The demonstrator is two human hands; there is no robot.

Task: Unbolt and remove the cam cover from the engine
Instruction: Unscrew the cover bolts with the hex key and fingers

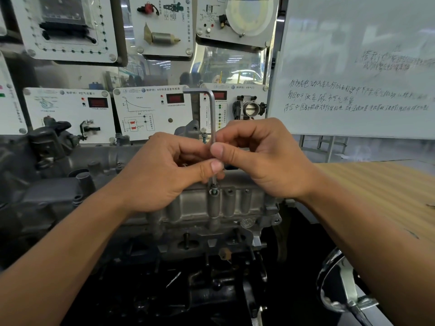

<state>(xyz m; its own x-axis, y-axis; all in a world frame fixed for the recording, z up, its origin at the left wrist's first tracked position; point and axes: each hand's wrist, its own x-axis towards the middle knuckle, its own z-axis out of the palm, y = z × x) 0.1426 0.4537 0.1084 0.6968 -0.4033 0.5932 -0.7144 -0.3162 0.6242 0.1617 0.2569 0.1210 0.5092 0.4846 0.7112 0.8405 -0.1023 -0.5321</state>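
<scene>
While the L-shaped hex key (213, 118) is stood upright at the centre of the head view, its long shaft is pinched from both sides: the left hand (164, 170) is closed on it with thumb and curled fingers, and the right hand (261, 158) is clamped on it just above, thumb laid across the shaft. The short arm of the key is pointed toward the left of the frame, well above the hands. The lower tip is seated in a bolt (214, 191) at the near edge of the cam cover (235, 208), the grey ribbed casting spread across the middle of the frame on top of the engine (211, 255). A second bolt (204, 137) is seen standing proud just behind the hands. Training panels (153, 114) are mounted across the upper left, a whiteboard (353, 67) is placed at the upper right, and a wooden bench top (376, 184) is seen at the right edge. The cover is judged to be rigid cast metal, fairly heavy and possibly oily, so slipping should be expected. Once all bolts are out, it would best be gripped at its two ends or under its long edges and lifted straight up, since the seal may be stuck.
</scene>
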